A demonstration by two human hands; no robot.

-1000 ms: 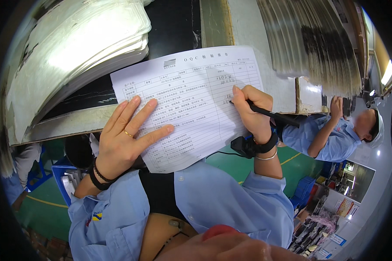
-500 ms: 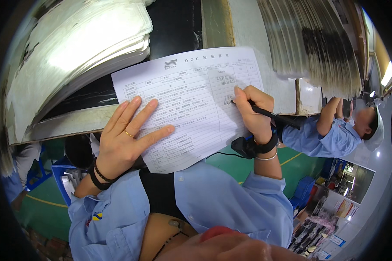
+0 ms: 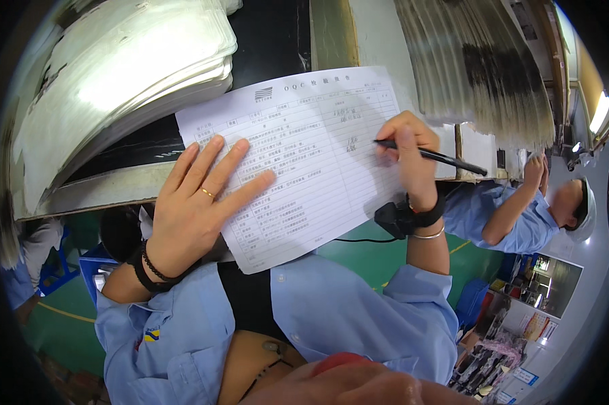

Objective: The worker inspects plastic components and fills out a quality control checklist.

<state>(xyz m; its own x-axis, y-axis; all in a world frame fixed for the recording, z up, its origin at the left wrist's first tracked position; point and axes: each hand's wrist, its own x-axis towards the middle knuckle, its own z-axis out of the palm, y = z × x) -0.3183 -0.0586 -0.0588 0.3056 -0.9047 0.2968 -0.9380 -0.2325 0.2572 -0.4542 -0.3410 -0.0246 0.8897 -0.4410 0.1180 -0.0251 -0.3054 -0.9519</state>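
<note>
White paper, thin and printed with a ruled grid, forms the single rectangular sheet (image 3: pixel 297 202) lying under the left hand (image 3: pixel 189 209) and reaching across to the right hand (image 3: pixel 412 155). The left hand is laid flat, its fingers spread over the sheet's left part. The right hand pinches a slim black pen (image 3: pixel 456 161) between thumb and fingers, near the writing end (whether the tip touches the paper, I cannot tell).

The sheet should be very light and limp, easily creased or torn, and quick to slide if unpressed; its lower part, nearest the wrists, seems to overhang the pale, worn surface (image 3: pixel 95 197) and would likely sag. A broad flat palm suits it best, or a gentle pinch at a margin. The pen looks stiff, light and smooth, perhaps a little slippery, so low on its barrel seems the surest hold.
</note>
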